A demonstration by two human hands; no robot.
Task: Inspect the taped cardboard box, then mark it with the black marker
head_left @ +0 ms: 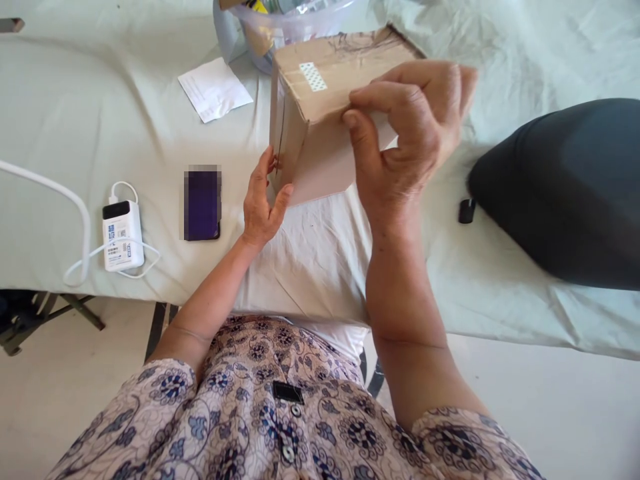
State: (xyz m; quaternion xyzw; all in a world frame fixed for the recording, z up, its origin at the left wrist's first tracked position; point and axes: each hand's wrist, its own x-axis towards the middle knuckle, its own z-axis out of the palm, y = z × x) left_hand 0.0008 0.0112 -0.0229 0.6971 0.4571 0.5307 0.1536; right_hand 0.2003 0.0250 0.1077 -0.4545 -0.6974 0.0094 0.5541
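Observation:
A brown cardboard box [320,87] stands tilted on the cloth-covered table [100,133] in front of me. My left hand [263,203] rests against the box's lower left corner, thumb on its front face. My right hand [400,143] is raised over the box's near top edge, with thumb and fingers pinched on the edge, probably on tape or a flap. A small white perforated sticker [313,76] sits on the box's top.
A dark phone [201,203] lies left of my left hand. Further left lies a white power bank [121,235] with white cables. A white paper [215,89] and a clear plastic tub [280,27] sit behind. A dark cushion [565,187] and small black object [467,211] are at right.

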